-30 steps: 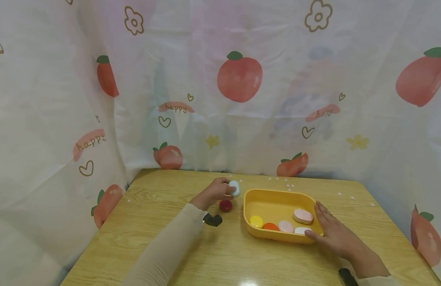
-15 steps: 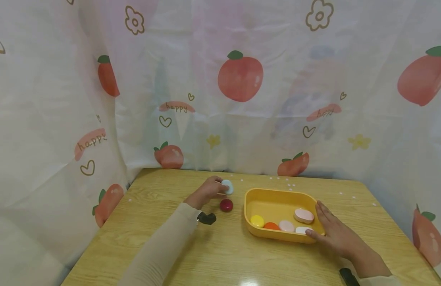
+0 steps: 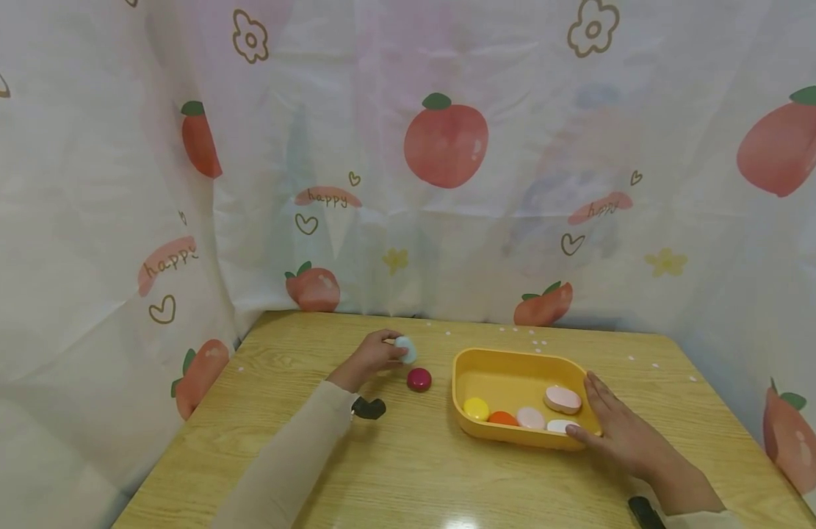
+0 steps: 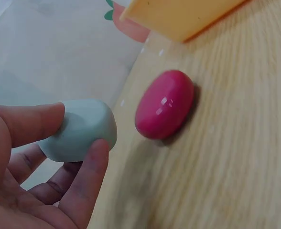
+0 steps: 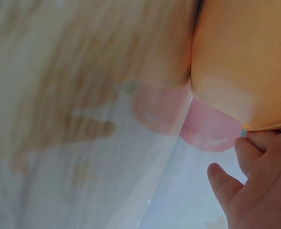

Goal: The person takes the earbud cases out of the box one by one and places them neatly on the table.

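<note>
Off to the left from where I stand, a pale sleeve (image 3: 285, 459) reaches in over the wood-grain counter (image 3: 408, 477), with a black strap (image 3: 369, 408) at the wrist. The left hand (image 3: 373, 355) has its grip pinching a pale blue-green piece (image 3: 405, 350) between thumb and fingertips, smooth and rounded, beside the tray and outside it. Just to the right of that, and nearer the person, a glossy dark-red piece (image 3: 419, 380) rests on the counter, also outside the tray. Next comes the yellow tray (image 3: 513, 438), a shallow container with rounded corners, holding five pieces. Along its near wall, in order, are a yellow disc (image 3: 476, 409), an orange-red disc (image 3: 503, 419) partly hidden by the wall, a pale pink disc (image 3: 530, 418), and a white piece (image 3: 558, 425), also partly hidden. Behind the white one, toward the right end, lies a larger pink oval (image 3: 562, 399). At that right end, the right hand (image 3: 622, 439) has its grip spread, fingers laid against the tray's end and thumb at the near corner. Small white specks dot the counter's far side, before a fruit-printed curtain (image 3: 441, 242).
</note>
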